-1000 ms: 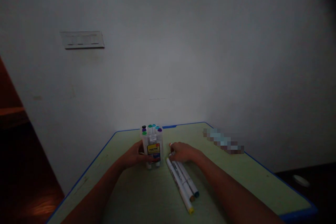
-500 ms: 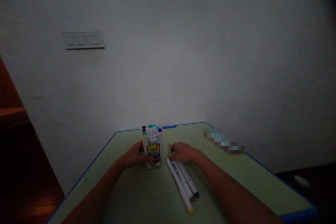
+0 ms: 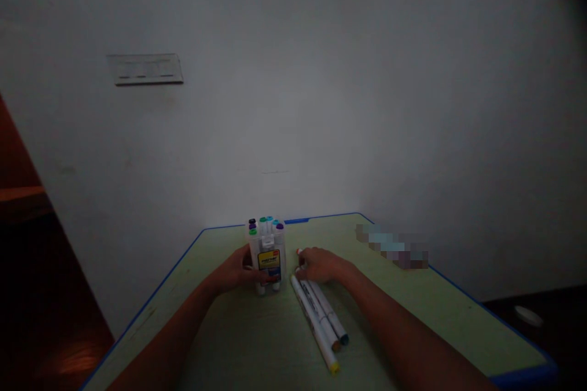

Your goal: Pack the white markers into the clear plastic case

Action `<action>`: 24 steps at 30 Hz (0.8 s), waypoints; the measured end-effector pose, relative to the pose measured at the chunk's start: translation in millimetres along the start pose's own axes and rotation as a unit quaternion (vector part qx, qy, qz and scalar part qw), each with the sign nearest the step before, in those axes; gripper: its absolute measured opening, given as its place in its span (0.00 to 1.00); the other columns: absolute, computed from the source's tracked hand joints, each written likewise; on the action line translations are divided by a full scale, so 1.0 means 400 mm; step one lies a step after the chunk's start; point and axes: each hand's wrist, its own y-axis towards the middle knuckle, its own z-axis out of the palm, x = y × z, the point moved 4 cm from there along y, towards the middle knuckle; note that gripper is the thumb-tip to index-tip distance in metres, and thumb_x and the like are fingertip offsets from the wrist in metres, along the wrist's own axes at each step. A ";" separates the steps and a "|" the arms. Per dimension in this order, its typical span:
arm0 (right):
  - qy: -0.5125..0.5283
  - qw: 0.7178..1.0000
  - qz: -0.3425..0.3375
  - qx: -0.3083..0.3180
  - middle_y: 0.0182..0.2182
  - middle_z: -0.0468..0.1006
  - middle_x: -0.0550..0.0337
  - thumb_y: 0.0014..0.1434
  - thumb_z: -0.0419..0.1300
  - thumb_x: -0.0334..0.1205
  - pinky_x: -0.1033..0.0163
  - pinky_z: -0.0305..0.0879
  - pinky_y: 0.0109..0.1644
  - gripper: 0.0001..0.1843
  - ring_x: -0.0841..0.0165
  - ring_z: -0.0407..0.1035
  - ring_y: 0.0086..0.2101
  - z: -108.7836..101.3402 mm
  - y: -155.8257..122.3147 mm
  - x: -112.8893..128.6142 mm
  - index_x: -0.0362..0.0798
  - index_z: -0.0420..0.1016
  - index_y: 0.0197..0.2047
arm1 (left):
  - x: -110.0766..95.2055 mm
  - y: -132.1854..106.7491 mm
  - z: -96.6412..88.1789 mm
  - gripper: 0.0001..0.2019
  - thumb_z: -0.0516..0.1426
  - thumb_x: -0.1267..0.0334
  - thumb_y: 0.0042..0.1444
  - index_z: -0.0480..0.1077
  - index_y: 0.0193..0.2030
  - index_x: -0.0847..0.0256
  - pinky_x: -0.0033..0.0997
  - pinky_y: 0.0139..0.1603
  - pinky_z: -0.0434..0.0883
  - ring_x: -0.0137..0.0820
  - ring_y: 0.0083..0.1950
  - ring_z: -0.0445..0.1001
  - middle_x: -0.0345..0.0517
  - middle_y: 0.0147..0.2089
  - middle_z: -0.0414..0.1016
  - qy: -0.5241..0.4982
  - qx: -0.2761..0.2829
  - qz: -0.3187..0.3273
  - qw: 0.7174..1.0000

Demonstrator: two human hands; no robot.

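A clear plastic marker case [image 3: 268, 256] with a yellow and blue label stands upright on the table. Several markers with green, blue, purple and black caps are inside it. My left hand [image 3: 238, 270] is wrapped round the case's left side, thumb across the front. Just to the right, my right hand [image 3: 317, 264] is closed, its fingertips pinched on a white marker [image 3: 299, 252] whose orange end pokes out; the hand hides most of it. Below that hand, white markers [image 3: 316, 321] with yellow, brown and dark teal ends lie side by side.
The pale green table [image 3: 238, 342] has a blue edge and meets the wall at the back. A blurred-out object [image 3: 392, 247] lies at the right edge. On the wall is a switch plate [image 3: 145, 69]. A white object [image 3: 528, 316] lies beyond the table at right.
Almost nothing differs. Both hands, the case and the loose markers are in nearly the same places.
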 end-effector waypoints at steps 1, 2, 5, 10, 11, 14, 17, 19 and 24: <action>0.000 1.000 0.000 0.003 0.38 0.74 0.50 0.47 0.54 0.48 0.64 0.60 0.32 0.21 0.61 0.69 0.36 -0.001 -0.001 0.001 0.45 0.71 0.40 | 0.000 0.000 0.000 0.26 0.63 0.66 0.39 0.62 0.47 0.64 0.44 0.45 0.68 0.41 0.43 0.73 0.54 0.46 0.73 -0.004 0.002 0.000 1.000; 0.000 1.000 0.000 0.005 0.38 0.74 0.50 0.47 0.54 0.48 0.64 0.60 0.32 0.21 0.61 0.69 0.36 -0.002 -0.002 0.002 0.44 0.71 0.41 | 0.001 0.000 0.000 0.26 0.63 0.66 0.39 0.62 0.47 0.64 0.44 0.45 0.68 0.41 0.43 0.73 0.54 0.46 0.72 -0.006 0.003 -0.001 1.000; -0.003 1.000 0.003 0.008 0.38 0.74 0.50 0.47 0.54 0.47 0.64 0.60 0.33 0.20 0.61 0.69 0.36 -0.006 -0.005 0.005 0.44 0.70 0.41 | 0.000 0.001 0.000 0.25 0.63 0.65 0.39 0.63 0.47 0.64 0.43 0.45 0.68 0.41 0.43 0.73 0.54 0.45 0.73 0.001 0.003 -0.003 1.000; -0.007 1.000 0.006 0.007 0.38 0.74 0.50 0.47 0.54 0.48 0.64 0.60 0.31 0.21 0.61 0.69 0.35 -0.006 -0.005 0.006 0.44 0.71 0.41 | -0.006 0.000 0.002 0.26 0.64 0.65 0.39 0.63 0.46 0.65 0.43 0.45 0.68 0.40 0.43 0.73 0.52 0.45 0.73 0.006 0.000 -0.003 1.000; -0.008 1.000 0.003 0.005 0.38 0.74 0.50 0.47 0.54 0.48 0.64 0.60 0.31 0.21 0.61 0.69 0.35 -0.006 -0.004 0.005 0.44 0.71 0.41 | -0.007 0.000 0.003 0.26 0.64 0.65 0.39 0.62 0.46 0.65 0.43 0.45 0.68 0.40 0.43 0.73 0.53 0.45 0.73 0.004 0.000 -0.003 1.000; -0.015 1.000 0.000 0.002 0.37 0.74 0.50 0.47 0.53 0.48 0.64 0.60 0.31 0.21 0.61 0.69 0.35 -0.003 -0.002 0.004 0.45 0.71 0.40 | -0.007 0.000 0.004 0.25 0.64 0.65 0.39 0.63 0.46 0.65 0.43 0.46 0.68 0.40 0.44 0.73 0.53 0.44 0.73 0.005 0.003 -0.001 1.000; -0.014 1.000 0.002 0.005 0.37 0.74 0.50 0.47 0.54 0.48 0.64 0.60 0.31 0.20 0.61 0.69 0.35 -0.002 -0.003 0.003 0.45 0.72 0.40 | -0.004 0.001 0.003 0.24 0.63 0.65 0.39 0.64 0.46 0.65 0.43 0.46 0.68 0.40 0.43 0.73 0.53 0.44 0.74 0.009 0.007 0.001 1.000; -0.012 1.000 0.004 0.003 0.37 0.74 0.50 0.46 0.54 0.48 0.64 0.60 0.31 0.21 0.61 0.69 0.36 -0.004 -0.003 0.004 0.45 0.72 0.40 | -0.002 0.002 0.001 0.25 0.63 0.65 0.39 0.64 0.46 0.64 0.43 0.46 0.68 0.40 0.44 0.73 0.52 0.44 0.74 0.007 0.008 0.003 1.000; -0.011 1.000 0.003 0.002 0.38 0.74 0.50 0.47 0.54 0.48 0.64 0.61 0.33 0.20 0.61 0.69 0.36 -0.003 -0.001 0.003 0.45 0.72 0.40 | -0.001 0.002 -0.002 0.25 0.63 0.65 0.39 0.63 0.46 0.64 0.43 0.47 0.68 0.40 0.45 0.72 0.52 0.45 0.73 0.009 0.004 0.003 1.000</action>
